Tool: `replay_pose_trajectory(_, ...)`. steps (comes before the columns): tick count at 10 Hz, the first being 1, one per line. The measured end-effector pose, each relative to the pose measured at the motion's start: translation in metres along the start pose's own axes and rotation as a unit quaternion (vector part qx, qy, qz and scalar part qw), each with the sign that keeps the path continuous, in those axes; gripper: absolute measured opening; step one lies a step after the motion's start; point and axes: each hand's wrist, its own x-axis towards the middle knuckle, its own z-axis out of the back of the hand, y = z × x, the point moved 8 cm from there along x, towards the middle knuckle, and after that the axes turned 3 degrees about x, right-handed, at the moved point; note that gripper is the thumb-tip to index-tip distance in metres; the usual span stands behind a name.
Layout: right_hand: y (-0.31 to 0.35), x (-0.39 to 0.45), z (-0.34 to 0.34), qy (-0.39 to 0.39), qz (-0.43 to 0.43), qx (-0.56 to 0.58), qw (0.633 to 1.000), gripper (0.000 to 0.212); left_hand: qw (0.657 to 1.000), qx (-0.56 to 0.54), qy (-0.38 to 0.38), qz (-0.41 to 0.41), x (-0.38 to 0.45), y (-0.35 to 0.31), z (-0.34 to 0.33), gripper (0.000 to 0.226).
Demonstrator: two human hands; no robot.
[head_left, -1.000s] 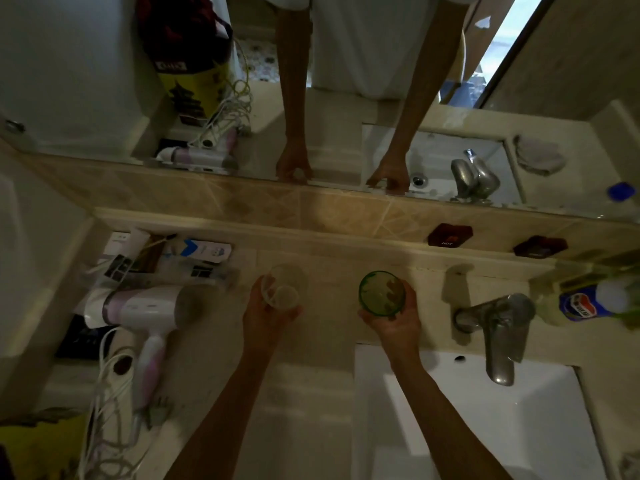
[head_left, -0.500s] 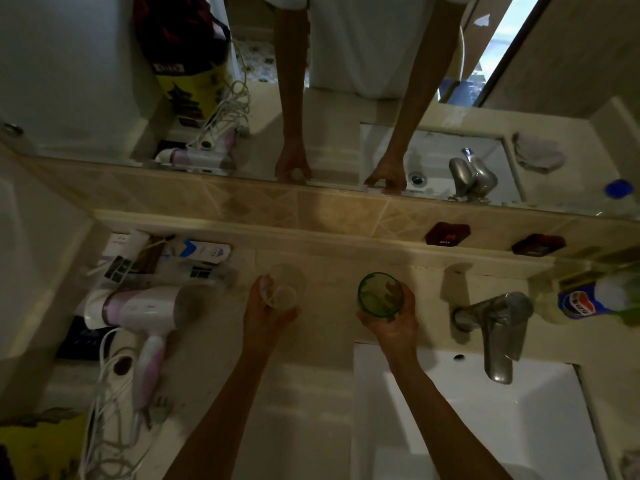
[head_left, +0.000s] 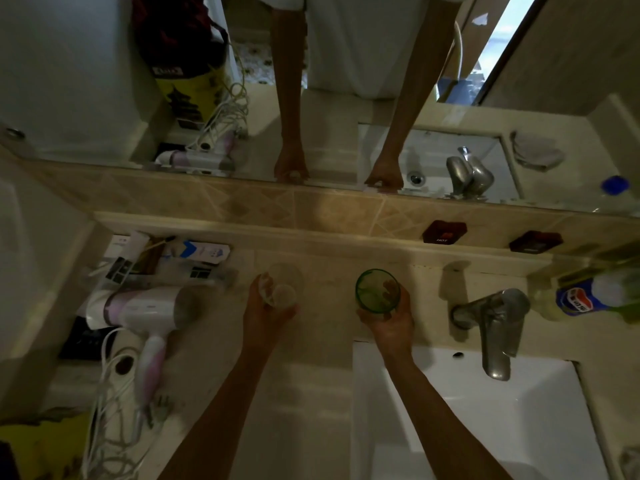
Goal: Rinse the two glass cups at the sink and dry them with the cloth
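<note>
Gripped clear glass [head_left: 282,287] in left hand [head_left: 265,315] and green glass [head_left: 377,291] in right hand [head_left: 391,323] over worktop [head_left: 329,327], left of dry tap [head_left: 495,327]; judged rinsing, drying both pending, cloth unseen nearby.

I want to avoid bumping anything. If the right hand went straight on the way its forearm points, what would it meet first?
Probably the tiled ledge behind the counter. The right hand, gripping the green glass cup, points up and slightly left in the picture, and bare counter lies between. Depth is unclear.
</note>
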Motion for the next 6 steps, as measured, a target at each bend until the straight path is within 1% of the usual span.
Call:
replay_pose_trajectory(2, -0.003, 0.002, 0.000, 0.007, -0.010, -0.021, 1.000, 0.094, 1.000, -0.004, 0.011, 0.008, -0.002, 0.000, -0.001, 0.098)
replay_pose_trajectory(4, 0.001, 0.008, 0.002, 0.012, -0.025, -0.098, 0.995, 0.094, 0.999, -0.009, 0.008, 0.038, 0.002, 0.005, -0.003, 0.105)
replay_pose_trajectory(5, 0.010, 0.005, 0.004, 0.036, -0.067, -0.148, 0.986, 0.095, 0.999, 0.011, 0.007, 0.039, -0.004, -0.005, -0.002, 0.113)
replay_pose_trajectory(6, 0.014, 0.003, 0.013, 0.069, -0.137, -0.160, 0.975, 0.090, 0.998, -0.005, 0.007, 0.062, -0.011, -0.004, 0.007, 0.104)
